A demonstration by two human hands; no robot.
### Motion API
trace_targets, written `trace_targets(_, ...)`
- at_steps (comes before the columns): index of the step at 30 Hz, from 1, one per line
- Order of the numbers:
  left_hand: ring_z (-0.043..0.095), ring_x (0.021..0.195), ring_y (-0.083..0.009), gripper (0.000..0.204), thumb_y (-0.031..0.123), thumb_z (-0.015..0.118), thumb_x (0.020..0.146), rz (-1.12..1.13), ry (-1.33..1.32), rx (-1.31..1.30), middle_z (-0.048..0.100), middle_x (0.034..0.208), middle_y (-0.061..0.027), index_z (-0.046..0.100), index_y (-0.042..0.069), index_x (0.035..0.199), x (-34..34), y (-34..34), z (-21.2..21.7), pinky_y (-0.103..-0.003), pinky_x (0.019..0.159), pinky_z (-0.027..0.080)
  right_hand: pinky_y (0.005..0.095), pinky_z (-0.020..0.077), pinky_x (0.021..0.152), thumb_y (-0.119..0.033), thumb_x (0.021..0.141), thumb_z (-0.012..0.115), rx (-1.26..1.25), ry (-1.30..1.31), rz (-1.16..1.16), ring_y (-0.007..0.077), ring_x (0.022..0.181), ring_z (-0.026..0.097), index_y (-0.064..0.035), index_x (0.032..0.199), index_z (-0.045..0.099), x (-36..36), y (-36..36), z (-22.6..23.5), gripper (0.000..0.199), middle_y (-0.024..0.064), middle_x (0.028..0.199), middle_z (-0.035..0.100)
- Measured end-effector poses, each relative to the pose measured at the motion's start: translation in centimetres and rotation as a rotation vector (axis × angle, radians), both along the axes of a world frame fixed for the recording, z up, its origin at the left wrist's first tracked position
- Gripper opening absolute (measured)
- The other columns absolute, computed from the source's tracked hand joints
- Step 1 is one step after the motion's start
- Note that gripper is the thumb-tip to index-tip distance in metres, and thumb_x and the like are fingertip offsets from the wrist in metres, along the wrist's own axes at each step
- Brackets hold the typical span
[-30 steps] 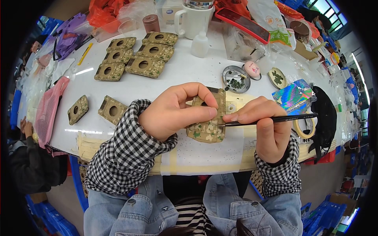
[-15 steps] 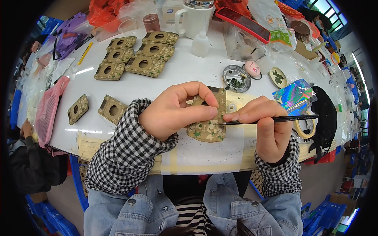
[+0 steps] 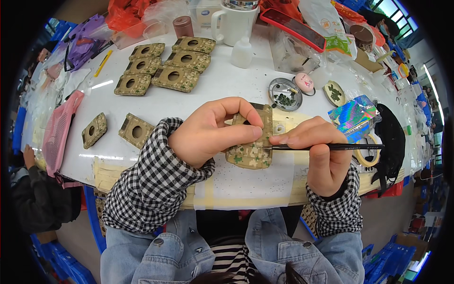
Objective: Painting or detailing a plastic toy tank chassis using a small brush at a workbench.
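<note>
Pinched between the thumb and fingers of my left hand (image 3: pixel 201 132) is a model tank hull (image 3: pixel 249 156) in pixelated tan, green and brown camouflage. Part of its round opening is hidden behind those fingers. My right hand (image 3: pixel 324 144) grips a fine black paintbrush (image 3: pixel 347 146), whose tip meets the hull's upper face near its right side. The right fingertips rest close to the hull's edge; I cannot tell whether they touch it. Below the hull lies a white paper sheet (image 3: pixel 248 189) speckled with small dots, taped to the table.
Several similar hulls (image 3: pixel 175 78) stand grouped at the far left, with two more (image 3: pixel 136 132) nearer. A round metal dish (image 3: pixel 285 94) with dark green bits, a white squeeze bottle (image 3: pixel 241 53), a white mug (image 3: pixel 232 26), a red-edged phone (image 3: pixel 293 29) and iridescent foil (image 3: pixel 353 116) lie beyond my hands.
My hands keep nearly the same pose, and the brush tip stays at the hull. The brush handle has tilted slightly, its rear end lower. The whole view has shifted a touch.
</note>
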State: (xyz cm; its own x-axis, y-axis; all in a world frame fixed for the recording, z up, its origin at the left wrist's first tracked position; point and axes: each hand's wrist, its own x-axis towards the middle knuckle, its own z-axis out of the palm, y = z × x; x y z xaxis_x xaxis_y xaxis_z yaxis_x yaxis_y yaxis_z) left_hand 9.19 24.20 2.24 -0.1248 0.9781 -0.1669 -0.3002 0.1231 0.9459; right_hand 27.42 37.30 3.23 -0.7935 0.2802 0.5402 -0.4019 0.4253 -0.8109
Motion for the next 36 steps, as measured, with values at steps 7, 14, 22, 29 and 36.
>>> trace_targets(7,0.058,0.081,-0.0059,0.024,0.012,0.069,0.083,-0.023,-0.066,0.034,0.062,0.092,-0.0030,0.056,0.002,0.099,0.23,-0.04,0.56,-0.019,0.068,0.047,0.0316,0.0464,0.078,-0.016,0.094,0.052,0.018,0.004,-0.002,0.0205,0.085,0.061,0.0020,0.095,0.063,-0.04,0.10,-0.08,0.021,0.0132,0.093,0.068)
trace_targets(14,0.058,0.087,-0.0091,0.024,0.005,0.069,0.080,-0.032,-0.059,0.014,0.060,0.098,-0.0058,0.052,0.002,0.097,0.11,-0.10,0.47,-0.022,0.074,0.048,0.0320,0.0469,0.079,-0.014,0.094,0.053,0.017,0.002,0.006,0.0210,0.085,0.061,0.0025,0.096,0.063,-0.07,0.04,-0.08,0.020,0.0141,0.093,0.068)
trace_targets(22,0.057,0.090,-0.0098,0.025,0.005,0.069,0.079,-0.040,-0.059,0.013,0.060,0.100,-0.0057,0.052,0.003,0.098,0.11,-0.05,0.50,-0.023,0.077,0.047,0.0308,0.0464,0.079,-0.012,0.093,0.052,-0.020,0.009,0.002,0.0205,0.086,0.061,0.0033,0.095,0.063,-0.05,0.00,-0.17,0.019,0.0140,0.092,0.067)
trace_targets(29,0.059,0.082,-0.0069,0.026,0.009,0.071,0.081,-0.021,-0.028,0.053,0.062,0.093,-0.0040,0.054,0.002,0.100,0.13,0.01,-0.06,-0.019,0.069,0.049,0.0307,0.0465,0.079,-0.011,0.093,0.052,-0.019,-0.003,0.006,0.0200,0.086,0.060,0.0032,0.096,0.063,0.00,0.00,0.07,0.019,0.0143,0.092,0.067)
trace_targets(36,0.059,0.079,-0.0059,0.027,0.009,0.071,0.081,-0.022,-0.025,0.053,0.061,0.092,-0.0037,0.054,0.003,0.100,0.12,-0.03,-0.05,-0.018,0.066,0.048,0.0299,0.0467,0.078,-0.011,0.094,0.051,-0.040,0.009,0.013,0.0191,0.085,0.060,0.0033,0.096,0.063,-0.07,-0.03,-0.11,0.019,0.0145,0.093,0.067)
